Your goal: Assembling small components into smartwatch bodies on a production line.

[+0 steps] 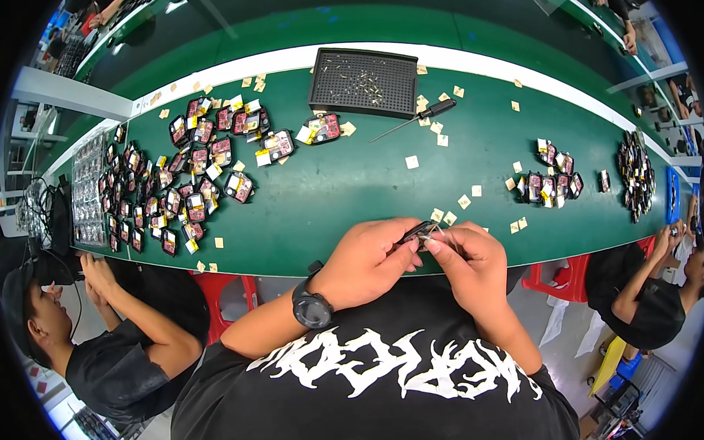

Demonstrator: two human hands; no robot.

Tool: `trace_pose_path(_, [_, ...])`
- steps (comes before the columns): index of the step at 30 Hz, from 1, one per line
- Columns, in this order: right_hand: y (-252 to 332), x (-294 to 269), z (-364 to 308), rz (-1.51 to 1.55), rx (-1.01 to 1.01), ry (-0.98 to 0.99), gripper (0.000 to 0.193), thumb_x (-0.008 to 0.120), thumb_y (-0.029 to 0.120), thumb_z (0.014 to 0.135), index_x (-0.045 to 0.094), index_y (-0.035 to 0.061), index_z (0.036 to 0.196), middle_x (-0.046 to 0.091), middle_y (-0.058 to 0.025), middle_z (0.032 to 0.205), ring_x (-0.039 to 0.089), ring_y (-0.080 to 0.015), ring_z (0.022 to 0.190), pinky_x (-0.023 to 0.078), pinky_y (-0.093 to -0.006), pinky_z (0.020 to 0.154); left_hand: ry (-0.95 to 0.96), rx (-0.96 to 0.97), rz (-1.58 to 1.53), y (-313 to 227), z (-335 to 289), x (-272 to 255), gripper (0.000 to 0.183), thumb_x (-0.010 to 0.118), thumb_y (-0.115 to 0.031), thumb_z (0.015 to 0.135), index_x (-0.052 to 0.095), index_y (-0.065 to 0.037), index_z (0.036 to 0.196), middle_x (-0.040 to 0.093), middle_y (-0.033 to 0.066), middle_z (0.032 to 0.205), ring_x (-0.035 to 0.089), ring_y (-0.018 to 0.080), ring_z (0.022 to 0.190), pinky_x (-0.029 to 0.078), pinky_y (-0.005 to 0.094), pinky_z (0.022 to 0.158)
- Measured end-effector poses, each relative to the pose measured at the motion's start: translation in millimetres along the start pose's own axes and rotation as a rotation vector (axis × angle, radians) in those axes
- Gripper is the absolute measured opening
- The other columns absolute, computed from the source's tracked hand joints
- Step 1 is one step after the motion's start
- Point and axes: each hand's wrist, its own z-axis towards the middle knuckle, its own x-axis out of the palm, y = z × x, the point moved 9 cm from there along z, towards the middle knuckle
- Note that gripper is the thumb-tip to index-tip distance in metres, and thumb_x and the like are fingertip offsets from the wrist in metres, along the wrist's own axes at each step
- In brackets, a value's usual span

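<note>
Close to the table's near edge, both my hands meet at a small black electronic device [420,231]. My left hand [375,254], with a black watch [312,307] on the wrist, is closed round the device and holds it tilted. Against its right side my right hand [474,261] is pinched; a thin, light-coloured piece shows at those fingertips, too small to name. My fingers hide most of the device. Similar black units with reddish boards and yellow-white tabs [239,187] lie in a large loose group on the left.
A black perforated tray [367,103] with small screws stands at the far middle, a screwdriver [441,107] beside it. More units [551,187] and a dense row [636,175] lie right. Small paper squares [412,162] are scattered about. Co-workers sit at left [132,348] and right [653,302].
</note>
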Motion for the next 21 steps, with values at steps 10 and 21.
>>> trace_pose_path(10, [-37, 9, 3, 0.468, 0.337, -0.079, 0.014, 0.078, 0.008, 0.088, 0.069, -0.0030, 0.086, 0.060, -0.0011, 0.086, 0.053, -0.0049, 0.070, 0.042, -0.0217, 0.060, 0.067, 0.021, -0.033, 3, -3, 3, 0.026, 0.051, -0.009, 0.104, 0.063, 0.002, 0.124, 0.069, 0.0066, 0.096, 0.067, 0.0123, 0.080, 0.057, 0.0279, 0.073])
trace_pose_path(21, [-30, 12, 2, 0.261, 0.329, 0.138, 0.016, 0.079, 0.009, 0.089, 0.069, -0.0032, 0.088, 0.056, 0.0023, 0.087, 0.050, -0.0016, 0.071, 0.041, -0.0197, 0.061, -0.043, -0.066, 0.017, 0, -2, -1, 0.021, 0.056, -0.014, 0.103, 0.068, 0.002, 0.107, 0.070, 0.0047, 0.086, 0.066, 0.0090, 0.068, 0.054, 0.0244, 0.060])
